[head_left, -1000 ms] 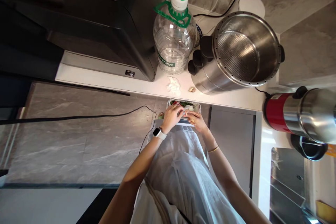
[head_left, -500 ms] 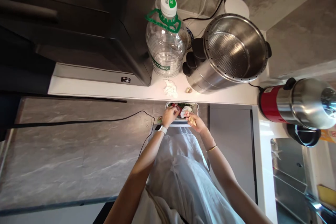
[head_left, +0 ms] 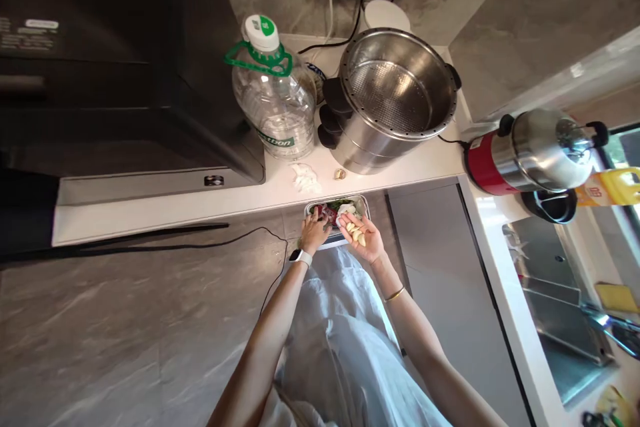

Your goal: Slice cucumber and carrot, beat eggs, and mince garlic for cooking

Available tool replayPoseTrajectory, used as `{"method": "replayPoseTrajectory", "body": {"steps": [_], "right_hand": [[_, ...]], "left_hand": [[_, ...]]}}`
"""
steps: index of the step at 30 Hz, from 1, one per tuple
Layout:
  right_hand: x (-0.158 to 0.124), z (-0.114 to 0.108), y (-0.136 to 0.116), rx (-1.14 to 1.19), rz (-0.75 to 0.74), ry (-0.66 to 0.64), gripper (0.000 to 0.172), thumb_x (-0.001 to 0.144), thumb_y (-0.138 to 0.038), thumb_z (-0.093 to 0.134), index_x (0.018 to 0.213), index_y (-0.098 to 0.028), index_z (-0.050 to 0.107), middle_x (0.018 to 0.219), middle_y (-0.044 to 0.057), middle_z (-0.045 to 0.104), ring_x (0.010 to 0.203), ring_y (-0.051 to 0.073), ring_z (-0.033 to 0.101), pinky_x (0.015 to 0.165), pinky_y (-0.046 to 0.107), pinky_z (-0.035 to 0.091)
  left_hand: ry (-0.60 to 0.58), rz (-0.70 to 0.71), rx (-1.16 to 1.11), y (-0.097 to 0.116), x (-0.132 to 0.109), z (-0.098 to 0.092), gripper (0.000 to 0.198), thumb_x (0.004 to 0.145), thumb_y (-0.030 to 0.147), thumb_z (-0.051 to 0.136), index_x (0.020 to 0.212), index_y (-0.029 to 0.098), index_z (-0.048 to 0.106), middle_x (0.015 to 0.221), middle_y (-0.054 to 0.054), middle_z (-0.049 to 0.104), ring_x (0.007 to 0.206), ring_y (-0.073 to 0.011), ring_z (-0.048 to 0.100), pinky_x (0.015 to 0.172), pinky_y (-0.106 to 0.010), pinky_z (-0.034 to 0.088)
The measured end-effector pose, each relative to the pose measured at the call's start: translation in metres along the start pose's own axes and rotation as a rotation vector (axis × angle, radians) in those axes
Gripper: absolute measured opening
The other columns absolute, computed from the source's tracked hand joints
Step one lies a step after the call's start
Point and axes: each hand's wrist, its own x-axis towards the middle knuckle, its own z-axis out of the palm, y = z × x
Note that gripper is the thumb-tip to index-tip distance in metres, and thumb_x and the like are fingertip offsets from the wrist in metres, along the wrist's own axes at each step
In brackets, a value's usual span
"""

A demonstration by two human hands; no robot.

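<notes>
On my right hand [head_left: 373,245], palm up at the right side of the bin, lie several peeled garlic cloves [head_left: 356,232]. My left hand [head_left: 313,233] reaches over the left side of the bin with its fingers apart; I see nothing held in it. Below both hands is a small bin [head_left: 330,241] with a pale rim. Inside it are green and red scraps [head_left: 326,212] and a crumpled white piece [head_left: 346,211], partly hidden by my hands. On the counter edge above sit a small garlic piece [head_left: 340,174] and a crumpled white tissue [head_left: 306,178].
Along the counter [head_left: 200,205] stand a black appliance [head_left: 150,80], a large clear water bottle [head_left: 277,107] and a steel steamer pot [head_left: 395,93]. A red and steel pot [head_left: 525,153] is at right, near the sink [head_left: 555,300]. A black cable [head_left: 200,249] hangs below the counter.
My right hand has turned palm up and opened out, showing the cloves. The fingers of my left hand have gone from a pinch to spread. The view has shifted and tilted.
</notes>
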Motion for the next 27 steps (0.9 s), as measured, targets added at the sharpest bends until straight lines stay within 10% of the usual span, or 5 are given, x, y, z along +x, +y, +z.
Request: {"method": "replayPoseTrajectory", "body": {"steps": [4, 9, 14, 20, 27], "right_hand": [[-0.014, -0.008, 0.002, 0.089, 0.013, 0.021, 0.027, 0.091, -0.031, 0.052, 0.108, -0.019, 0.068, 0.118, 0.008, 0.072, 0.115, 0.019, 0.064, 0.097, 0.034, 0.053], [-0.034, -0.034, -0.004, 0.222, 0.035, 0.047, 0.023, 0.092, -0.027, 0.052, 0.106, -0.018, 0.068, 0.105, 0.008, 0.074, 0.101, 0.017, 0.07, 0.087, 0.031, 0.058], [-0.074, -0.096, -0.024, 0.336, -0.024, 0.088, 0.011, 0.084, -0.017, 0.065, 0.095, -0.019, 0.066, 0.07, 0.0, 0.069, 0.061, 0.01, 0.066, 0.045, 0.014, 0.05], [-0.195, -0.234, -0.062, 0.209, -0.357, 0.259, 0.024, 0.073, -0.028, 0.077, 0.093, -0.019, 0.066, 0.052, -0.01, 0.046, 0.038, 0.003, 0.034, 0.03, 0.011, 0.017], [-0.37, -0.417, -0.131, -0.076, -0.792, 0.89, 0.049, 0.077, -0.045, 0.064, 0.118, -0.019, 0.059, 0.055, -0.011, 0.04, 0.039, 0.005, 0.028, 0.036, 0.015, 0.017]], "left_hand": [[0.112, -0.05, 0.013, 0.002, -0.002, -0.003, 0.026, 0.088, 0.037, 0.054, 0.088, 0.022, 0.076, 0.129, -0.011, 0.063, 0.118, -0.032, 0.052, 0.099, -0.046, 0.042], [0.021, -0.123, 0.119, 0.017, -0.007, -0.003, 0.043, 0.087, 0.043, 0.056, 0.12, 0.02, 0.069, 0.148, -0.018, 0.046, 0.127, -0.0417, 0.045, 0.096, -0.055, 0.04], [0.133, 0.015, 0.047, 0.072, -0.021, 0.024, 0.033, 0.091, 0.027, 0.046, 0.104, 0.018, 0.074, 0.121, -0.014, 0.068, 0.116, -0.0311, 0.058, 0.1, -0.045, 0.043], [0.125, 0.444, -0.294, 0.256, -0.053, 0.122, 0.029, 0.092, 0.023, 0.045, 0.103, 0.018, 0.071, 0.104, -0.012, 0.074, 0.096, -0.0249, 0.069, 0.088, -0.037, 0.053], [-0.145, 0.733, -0.485, 0.502, -0.126, 0.226, 0.026, 0.091, 0.021, 0.049, 0.101, 0.018, 0.073, 0.1, -0.01, 0.076, 0.09, -0.0241, 0.071, 0.085, -0.037, 0.053]]}}
